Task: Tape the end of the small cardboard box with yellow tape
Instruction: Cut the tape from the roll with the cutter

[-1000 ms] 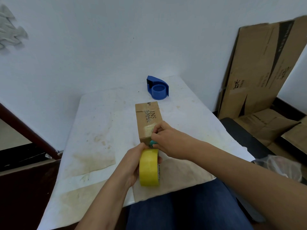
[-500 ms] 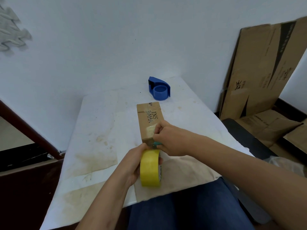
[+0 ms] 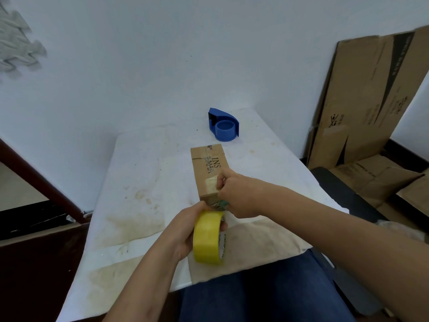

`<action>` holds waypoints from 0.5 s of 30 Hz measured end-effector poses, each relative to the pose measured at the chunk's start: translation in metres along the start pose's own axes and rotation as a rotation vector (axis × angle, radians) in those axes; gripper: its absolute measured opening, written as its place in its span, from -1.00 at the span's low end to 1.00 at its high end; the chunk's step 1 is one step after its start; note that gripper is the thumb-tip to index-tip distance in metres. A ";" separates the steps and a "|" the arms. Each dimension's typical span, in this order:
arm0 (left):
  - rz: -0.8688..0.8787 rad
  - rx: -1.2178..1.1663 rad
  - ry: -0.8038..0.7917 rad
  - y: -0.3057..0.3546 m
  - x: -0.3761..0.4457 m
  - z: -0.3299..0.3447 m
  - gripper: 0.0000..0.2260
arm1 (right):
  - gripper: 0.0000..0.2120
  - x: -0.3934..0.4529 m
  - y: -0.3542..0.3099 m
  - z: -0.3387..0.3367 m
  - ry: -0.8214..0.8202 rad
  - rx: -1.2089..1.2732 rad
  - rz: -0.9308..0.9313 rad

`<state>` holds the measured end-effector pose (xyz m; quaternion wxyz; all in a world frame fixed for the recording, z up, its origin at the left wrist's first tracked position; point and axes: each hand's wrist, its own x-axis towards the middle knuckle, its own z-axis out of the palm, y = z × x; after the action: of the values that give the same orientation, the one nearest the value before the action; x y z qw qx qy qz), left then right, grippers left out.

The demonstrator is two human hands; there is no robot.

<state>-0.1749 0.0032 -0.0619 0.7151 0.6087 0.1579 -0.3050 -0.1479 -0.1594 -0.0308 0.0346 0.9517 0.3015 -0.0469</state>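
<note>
A white wall (image 3: 144, 66) filled the far half of the view, with a grey jagged-edged foam piece (image 3: 16, 49) fixed at its far left. Flattened cardboard sheets (image 3: 371, 98) leaned against the wall on the right, more of them lying on the floor below. The table (image 3: 139, 182), covered in stained white paper, ran from the near edge to the wall. The person's legs in blue trousers (image 3: 267, 293) showed at the near edge, under the table's rim.

Both forearms reached in from the near side and met over the table's middle. The right arm came in from the near right, angled far and left; the right hand (image 3: 239, 196) was curled with its fingers (image 3: 224, 180) closed against the near end of the small cardboard box (image 3: 209, 173), thumb side up, pressing on a pale patch of tape there. Something small and teal showed just below that hand; what it was could not be told. The left arm rose from the near centre; the left hand (image 3: 185, 231) was wrapped around the yellow tape roll (image 3: 207, 238), fingers gripping it from the left, holding it on edge just near of the box's end.

The box lay lengthwise on the table, its long axis running near to far, printed letters on its top face. A blue tape dispenser (image 3: 224, 125) sat beyond it, near the wall, apart from the box
</note>
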 end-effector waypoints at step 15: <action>0.149 0.063 -0.108 0.018 -0.034 -0.030 -0.82 | -0.78 -0.029 0.004 -0.027 0.186 0.463 0.083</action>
<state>-0.1852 0.0415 -0.0338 0.7237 0.6238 0.0636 -0.2881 -0.1675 -0.1763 -0.0004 -0.2102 0.9461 0.2451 -0.0253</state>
